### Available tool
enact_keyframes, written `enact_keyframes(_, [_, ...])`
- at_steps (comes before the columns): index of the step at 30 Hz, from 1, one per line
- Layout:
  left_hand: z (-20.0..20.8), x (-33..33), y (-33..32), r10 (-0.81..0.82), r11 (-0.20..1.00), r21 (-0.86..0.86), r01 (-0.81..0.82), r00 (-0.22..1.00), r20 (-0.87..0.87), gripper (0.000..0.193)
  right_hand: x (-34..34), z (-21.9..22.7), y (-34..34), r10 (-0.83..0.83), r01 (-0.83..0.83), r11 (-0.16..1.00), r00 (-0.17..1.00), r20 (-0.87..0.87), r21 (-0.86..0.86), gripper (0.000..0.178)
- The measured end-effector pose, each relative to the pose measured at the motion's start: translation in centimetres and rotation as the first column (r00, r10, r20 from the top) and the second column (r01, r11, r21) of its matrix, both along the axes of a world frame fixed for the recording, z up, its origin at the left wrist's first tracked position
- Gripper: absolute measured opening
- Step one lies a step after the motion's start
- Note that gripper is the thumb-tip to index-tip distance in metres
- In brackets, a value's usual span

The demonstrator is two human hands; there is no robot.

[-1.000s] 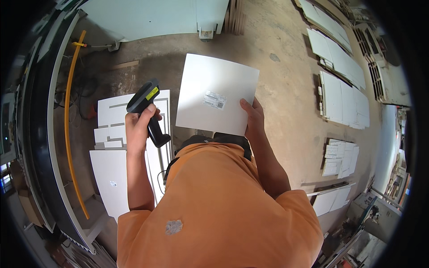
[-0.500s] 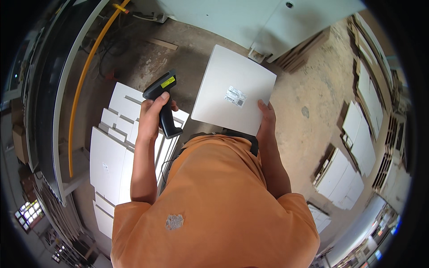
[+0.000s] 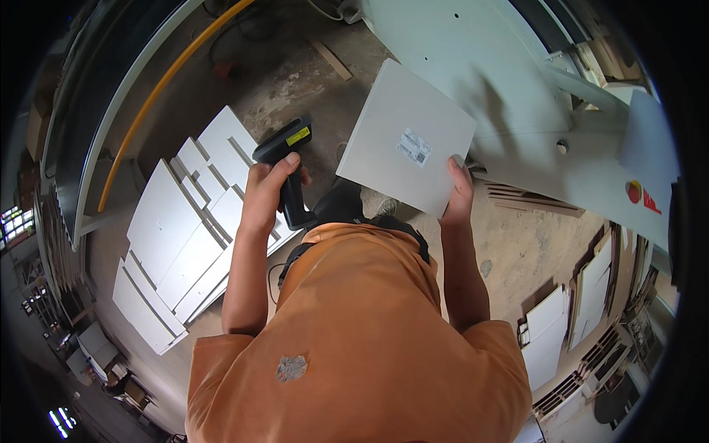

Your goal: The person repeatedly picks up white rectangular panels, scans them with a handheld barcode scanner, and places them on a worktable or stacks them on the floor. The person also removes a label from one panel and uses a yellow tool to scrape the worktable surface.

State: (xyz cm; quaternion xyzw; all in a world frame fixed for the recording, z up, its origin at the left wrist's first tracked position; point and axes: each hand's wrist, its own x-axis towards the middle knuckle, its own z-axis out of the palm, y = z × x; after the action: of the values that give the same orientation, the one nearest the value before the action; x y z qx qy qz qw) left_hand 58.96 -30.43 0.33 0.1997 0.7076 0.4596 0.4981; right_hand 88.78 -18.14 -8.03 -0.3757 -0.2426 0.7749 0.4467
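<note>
A black handheld barcode scanner (image 3: pixel 294 199) with a yellow label on its head is upright in my left hand (image 3: pixel 267 190), fingers wrapped round its grip. My right hand (image 3: pixel 459 193) grips the lower right edge of a white rectangular panel (image 3: pixel 402 122), thumb on top and fingers hidden beneath. The panel is tilted in front of my waist. A printed label (image 3: pixel 414 148) with a square code sits near its middle. The scanner's head is to the left of the panel, apart from it.
Stacked white panels (image 3: pixel 166 232) lie to the left below my left forearm. A pale machine (image 3: pixel 509 140) stands ahead and to the right. A yellow hose (image 3: pixel 159 88) runs along a frame at the left. More panels (image 3: pixel 546 325) lie at the right; a wood strip (image 3: pixel 331 59) is on the floor ahead.
My view and body have turned to the right, so the machine fills more of the right side. Both hands keep hold of the scanner and the panel.
</note>
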Motion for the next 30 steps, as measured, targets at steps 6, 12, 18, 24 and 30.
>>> enact_keyframes(6, [-0.8, -5.1, 8.2, 0.037, 0.990, 0.132, -0.049, 0.995, 0.092, 0.039, -7.4, 0.6, 6.2, 0.064, -0.079, 0.987, 0.993, -0.103, -0.143, 0.035])
enact_keyframes(12, [0.9, -10.1, 13.9, 0.170, 0.944, 0.253, -0.212, 0.969, 0.179, 0.048, -16.3, 3.1, 11.4, 0.118, -0.143, 0.939, 0.988, -0.099, -0.313, 0.034])
enact_keyframes(18, [-0.1, -16.7, 16.8, 0.302, 0.933, 0.146, -0.328, 0.937, 0.176, 0.040, -23.6, 4.2, 16.8, 0.304, -0.317, 0.924, 0.948, -0.089, -0.213, 0.033])
enact_keyframes(24, [-1.8, -22.7, 20.5, 0.426, 0.894, 0.086, -0.440, 0.893, 0.145, 0.036, -32.3, 1.8, 24.2, 0.381, -0.407, 0.864, 0.914, -0.143, -0.297, 0.036])
enact_keyframes(30, [-1.1, -29.0, 23.2, 0.532, 0.836, 0.194, -0.514, 0.845, -0.056, 0.033, -42.3, 2.4, 31.0, 0.439, -0.451, 0.874, 0.893, -0.101, -0.182, 0.041])
